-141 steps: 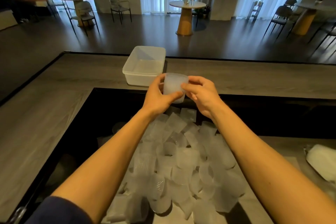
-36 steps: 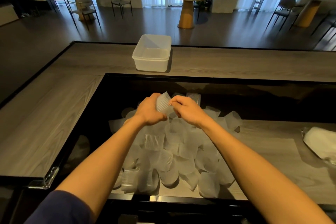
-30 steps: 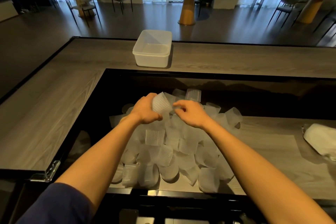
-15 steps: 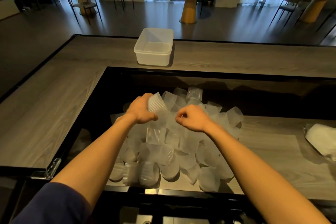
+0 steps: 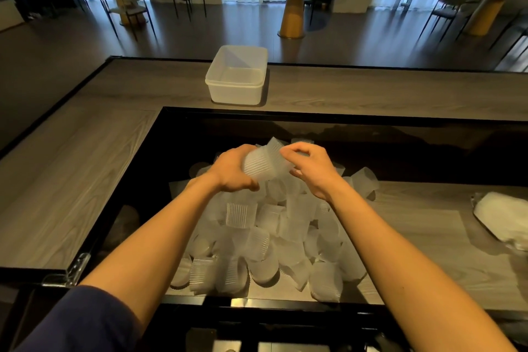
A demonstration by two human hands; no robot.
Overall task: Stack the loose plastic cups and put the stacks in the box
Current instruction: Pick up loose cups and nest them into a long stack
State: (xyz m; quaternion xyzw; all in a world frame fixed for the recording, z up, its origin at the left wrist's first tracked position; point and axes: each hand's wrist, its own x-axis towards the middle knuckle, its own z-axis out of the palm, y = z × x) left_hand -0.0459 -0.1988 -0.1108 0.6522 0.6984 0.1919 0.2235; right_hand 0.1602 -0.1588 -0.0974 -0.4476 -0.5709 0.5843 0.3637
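Centrally, a translucent ribbed plastic cup (image 5: 264, 166) was held on its side above the heap. It was wrapped by the curled fingers and thumb of the left hand (image 5: 234, 171) and pinched at its other end by the thumb and forefinger of the right hand (image 5: 311, 171). The two hands were brought close together, with only the cup between them. Whether a second cup was nested inside it could not be told through the frosted, slightly blurred plastic.

Below the hands, a loose pile of matching frosted cups (image 5: 265, 237) was spread over a lower wood-grain shelf (image 5: 414, 237). Some lay on their sides and some mouth down, and their walls were finely fluted. Open shelf was left to the right of the pile, up to a crumpled white plastic bag (image 5: 503, 220) at the frame's edge.

The shelf was sunk within a black frame and bordered on the left and far sides by a raised grey wood-grain counter (image 5: 71, 180). On the far strip of that counter, just behind the recess, a rectangular translucent white plastic box (image 5: 235, 93) with rounded corners was set, open at the top and well apart from the hands; counter surface ran on to either side of it. A small metal hinge (image 5: 75, 268) was fixed at the frame's near left corner.
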